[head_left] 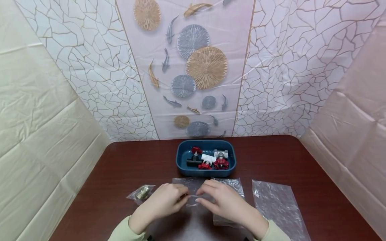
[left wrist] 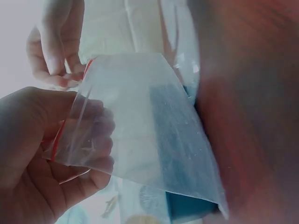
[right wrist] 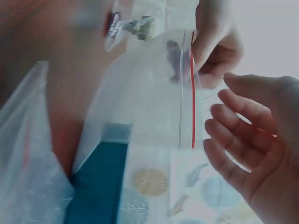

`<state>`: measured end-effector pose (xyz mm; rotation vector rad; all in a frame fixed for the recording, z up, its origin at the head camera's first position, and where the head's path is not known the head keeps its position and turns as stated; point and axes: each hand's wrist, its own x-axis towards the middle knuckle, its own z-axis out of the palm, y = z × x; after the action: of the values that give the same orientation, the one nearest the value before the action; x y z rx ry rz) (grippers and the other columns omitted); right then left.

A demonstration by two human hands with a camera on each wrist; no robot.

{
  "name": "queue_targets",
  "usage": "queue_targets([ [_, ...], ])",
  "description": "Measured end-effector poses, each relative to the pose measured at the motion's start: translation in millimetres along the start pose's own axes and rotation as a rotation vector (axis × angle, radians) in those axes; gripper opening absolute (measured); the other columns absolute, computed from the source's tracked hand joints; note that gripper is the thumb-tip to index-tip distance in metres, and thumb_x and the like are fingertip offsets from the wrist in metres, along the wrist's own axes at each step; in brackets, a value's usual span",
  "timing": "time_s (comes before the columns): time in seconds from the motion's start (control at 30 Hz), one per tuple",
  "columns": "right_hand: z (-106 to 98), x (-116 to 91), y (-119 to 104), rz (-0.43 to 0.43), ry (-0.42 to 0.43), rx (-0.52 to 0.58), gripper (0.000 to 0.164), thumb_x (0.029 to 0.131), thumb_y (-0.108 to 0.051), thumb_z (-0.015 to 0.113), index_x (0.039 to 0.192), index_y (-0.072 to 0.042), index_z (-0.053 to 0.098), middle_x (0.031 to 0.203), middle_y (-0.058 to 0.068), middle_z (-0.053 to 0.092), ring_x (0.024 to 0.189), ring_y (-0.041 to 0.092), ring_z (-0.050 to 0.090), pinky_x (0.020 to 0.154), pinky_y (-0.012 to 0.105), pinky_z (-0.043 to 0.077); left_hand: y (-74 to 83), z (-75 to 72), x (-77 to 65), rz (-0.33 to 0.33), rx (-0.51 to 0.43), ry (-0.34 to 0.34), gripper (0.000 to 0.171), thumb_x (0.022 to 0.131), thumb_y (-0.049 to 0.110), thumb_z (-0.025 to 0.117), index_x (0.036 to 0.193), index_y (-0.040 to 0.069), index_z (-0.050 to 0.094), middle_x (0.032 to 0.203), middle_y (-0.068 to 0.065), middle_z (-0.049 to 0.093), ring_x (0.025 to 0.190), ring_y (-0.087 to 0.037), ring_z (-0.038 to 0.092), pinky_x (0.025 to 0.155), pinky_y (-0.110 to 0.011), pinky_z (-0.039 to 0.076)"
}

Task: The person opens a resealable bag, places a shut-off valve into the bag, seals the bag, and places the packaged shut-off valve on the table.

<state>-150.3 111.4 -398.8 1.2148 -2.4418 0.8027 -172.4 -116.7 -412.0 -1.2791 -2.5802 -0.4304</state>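
A clear zip-lock bag [left wrist: 135,107] with a red line along its mouth hangs in front of me. My left hand [head_left: 170,199] pinches it at the mouth, the thumb on one side and the fingers on the other. Just to the right of the mouth is my right hand [head_left: 221,201]. Its fingers are spread and loosely bent, apart from the red line [right wrist: 193,93] in the right wrist view. No part is visible inside this bag.
Behind the hands stands a blue tray [head_left: 181,169] with several valves and pipe fittings. Left of my left hand lies a small bag with a brass fitting [head_left: 143,193]. Flat plastic bags lie under my right forearm and at the right, the right one [head_left: 277,204] being larger.
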Motion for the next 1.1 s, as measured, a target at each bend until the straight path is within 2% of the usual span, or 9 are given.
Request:
queue_targets([
  [0.17,1,4,-6,-0.147,0.013,-0.120,0.015,0.087,-0.028,0.065,0.099,-0.019,0.065,0.095,-0.012,0.056,0.086,0.003,0.052,0.075,0.021,0.045,0.0,-6.5,6.2,-0.044,-0.042,0.047,0.008,0.087,0.019,0.061,0.081,0.020,0.064,0.067,0.016,0.050,0.053,0.005,0.039,0.048,-0.014,0.035],
  [0.3,8,5,-8,-0.182,0.006,-0.238,0.017,0.080,-0.019,0.072,0.095,-0.016,0.065,0.090,-0.009,0.055,0.082,0.008,0.051,0.072,0.025,0.044,1.7,-9.5,10.4,-0.066,-0.061,0.057,0.007,0.088,0.019,0.062,0.082,0.018,0.066,0.068,0.015,0.052,0.053,0.005,0.040,0.048,-0.014,0.035],
  [0.4,12,6,-8,-0.173,0.005,-0.298,0.015,0.079,-0.015,0.072,0.092,-0.016,0.066,0.087,-0.008,0.056,0.079,0.009,0.051,0.068,0.027,0.044,2.9,-10.9,12.0,-0.078,-0.081,0.046,0.006,0.088,0.021,0.062,0.084,0.019,0.067,0.070,0.015,0.054,0.054,0.005,0.042,0.049,-0.013,0.037],
  [0.53,16,6,-6,-0.166,0.026,-0.343,0.006,0.082,-0.017,0.069,0.087,-0.017,0.066,0.084,-0.008,0.056,0.076,0.010,0.051,0.066,0.028,0.044,3.2,-12.7,11.9,-0.096,-0.112,-0.010,0.008,0.088,0.026,0.063,0.089,0.019,0.067,0.069,0.016,0.054,0.054,0.005,0.043,0.049,-0.013,0.037],
  [0.7,18,8,-3,-0.171,0.028,-0.378,0.008,0.079,-0.018,0.072,0.085,-0.018,0.066,0.080,-0.008,0.055,0.074,0.011,0.051,0.064,0.028,0.042,1.5,-10.5,11.0,-0.072,-0.075,-0.094,0.012,0.086,0.033,0.066,0.090,0.021,0.066,0.070,0.017,0.053,0.055,0.007,0.043,0.048,-0.014,0.037],
  [0.87,20,9,-3,-0.150,-0.017,-0.375,0.010,0.079,-0.016,0.072,0.087,-0.018,0.067,0.081,-0.008,0.056,0.076,0.010,0.051,0.067,0.028,0.045,0.9,-8.7,9.6,-0.024,-0.019,-0.139,0.011,0.082,0.032,0.068,0.087,0.022,0.064,0.070,0.017,0.052,0.056,0.006,0.043,0.047,-0.015,0.036],
  [1.1,22,9,-1,-0.149,0.017,-0.375,0.009,0.078,-0.016,0.071,0.085,-0.017,0.066,0.081,-0.007,0.057,0.076,0.011,0.051,0.067,0.030,0.044,-1.1,-15.2,4.2,-0.031,-0.025,-0.178,0.010,0.078,0.024,0.069,0.079,0.023,0.059,0.067,0.018,0.047,0.053,0.003,0.040,0.045,-0.017,0.032],
])
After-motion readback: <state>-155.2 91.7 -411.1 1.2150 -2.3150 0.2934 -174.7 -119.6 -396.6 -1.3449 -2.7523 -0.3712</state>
